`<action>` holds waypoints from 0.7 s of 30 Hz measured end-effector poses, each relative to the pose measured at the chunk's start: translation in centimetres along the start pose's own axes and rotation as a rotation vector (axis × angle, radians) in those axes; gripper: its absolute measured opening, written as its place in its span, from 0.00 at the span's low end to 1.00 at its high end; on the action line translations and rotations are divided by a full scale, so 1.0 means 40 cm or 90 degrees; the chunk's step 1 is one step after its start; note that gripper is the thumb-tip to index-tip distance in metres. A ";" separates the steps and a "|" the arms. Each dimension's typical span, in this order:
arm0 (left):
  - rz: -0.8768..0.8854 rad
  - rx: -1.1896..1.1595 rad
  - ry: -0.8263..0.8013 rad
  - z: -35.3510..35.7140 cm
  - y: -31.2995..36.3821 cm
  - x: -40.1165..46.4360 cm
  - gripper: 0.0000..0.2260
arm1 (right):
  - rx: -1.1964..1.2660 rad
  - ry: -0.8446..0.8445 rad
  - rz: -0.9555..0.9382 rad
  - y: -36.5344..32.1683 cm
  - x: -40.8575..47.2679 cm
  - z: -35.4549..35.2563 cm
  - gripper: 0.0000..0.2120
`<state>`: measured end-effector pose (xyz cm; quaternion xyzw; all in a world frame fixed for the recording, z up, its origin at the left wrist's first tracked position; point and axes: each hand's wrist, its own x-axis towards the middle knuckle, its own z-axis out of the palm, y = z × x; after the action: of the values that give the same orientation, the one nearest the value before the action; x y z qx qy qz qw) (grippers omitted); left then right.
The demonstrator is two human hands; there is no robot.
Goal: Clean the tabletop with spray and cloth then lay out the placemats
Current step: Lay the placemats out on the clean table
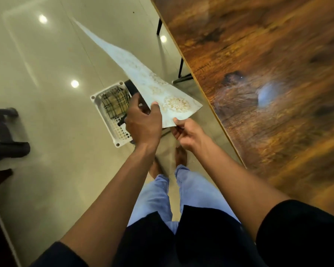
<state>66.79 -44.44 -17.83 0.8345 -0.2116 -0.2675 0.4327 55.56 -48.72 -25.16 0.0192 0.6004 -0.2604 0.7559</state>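
My left hand grips the placemat at its near edge, thumb on top; my right hand pinches the near corner. The mat hangs in the air over the floor, above a white basket, left of the table.

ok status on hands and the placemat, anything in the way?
Left hand and right hand both pinch the placemat, held in the air above the white basket. Not yet on the tabletop. Nothing on the visible tabletop.
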 end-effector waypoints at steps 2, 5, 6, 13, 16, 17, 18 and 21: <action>-0.038 -0.060 0.010 -0.060 0.049 0.009 0.20 | -0.013 -0.028 -0.007 -0.018 -0.053 0.031 0.13; -0.067 -0.161 0.026 -0.156 0.119 0.041 0.26 | -0.049 -0.063 -0.034 -0.042 -0.129 0.075 0.11; -0.074 -0.185 0.022 -0.186 0.134 0.052 0.25 | -0.056 -0.073 -0.047 -0.049 -0.148 0.088 0.10; 0.006 -0.302 -0.036 -0.351 0.191 0.084 0.19 | -0.097 -0.173 -0.162 -0.079 -0.282 0.150 0.15; 0.072 -0.332 -0.048 -0.366 0.215 0.097 0.27 | -0.107 -0.191 -0.221 -0.090 -0.321 0.159 0.18; 0.087 -0.332 -0.053 -0.365 0.223 0.106 0.26 | -0.112 -0.190 -0.242 -0.096 -0.335 0.157 0.18; 0.100 -0.332 -0.063 -0.361 0.226 0.113 0.25 | -0.115 -0.187 -0.259 -0.103 -0.346 0.152 0.19; 0.112 -0.358 -0.124 -0.334 0.238 0.132 0.26 | -0.107 -0.179 -0.297 -0.127 -0.390 0.114 0.22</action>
<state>78.09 -44.51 -4.82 0.6312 -0.2411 -0.3555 0.6458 55.31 -48.90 -8.13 -0.2190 0.4973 -0.3768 0.7502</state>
